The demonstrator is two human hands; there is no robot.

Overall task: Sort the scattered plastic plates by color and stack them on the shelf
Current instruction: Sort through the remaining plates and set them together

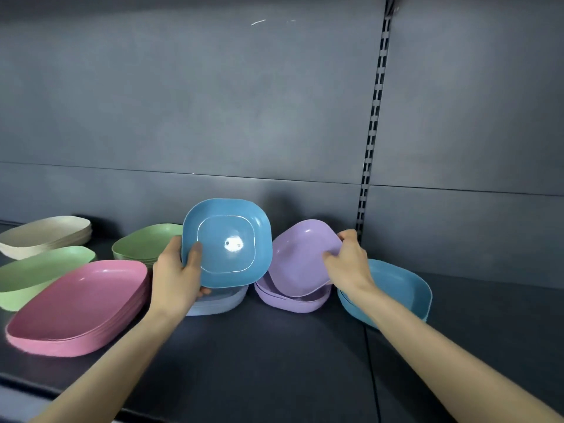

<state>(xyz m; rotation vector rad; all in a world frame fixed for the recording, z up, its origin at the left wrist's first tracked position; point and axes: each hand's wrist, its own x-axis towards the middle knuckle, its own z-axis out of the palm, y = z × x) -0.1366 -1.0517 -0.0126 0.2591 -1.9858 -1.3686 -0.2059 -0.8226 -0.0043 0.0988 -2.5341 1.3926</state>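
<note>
Two hands are gripping plates above the dark shelf (274, 346): left hand (175, 274) is tilting a square blue plastic plate (227, 242) upright, fingers curled on its left rim; right hand (348, 264) is pinching a square lilac plastic plate (300, 261) by its right edge.

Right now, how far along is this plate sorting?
Mostly done: the beige stack, pink stack, green stack and blue stack stand sorted on the shelf. In hand: the left hand grips a blue plate tilted up; the right hand holds a purple plate just above the purple stack. Left: set both down, the blue one likely at right; a separate green plate lies apart from its stack.
</note>
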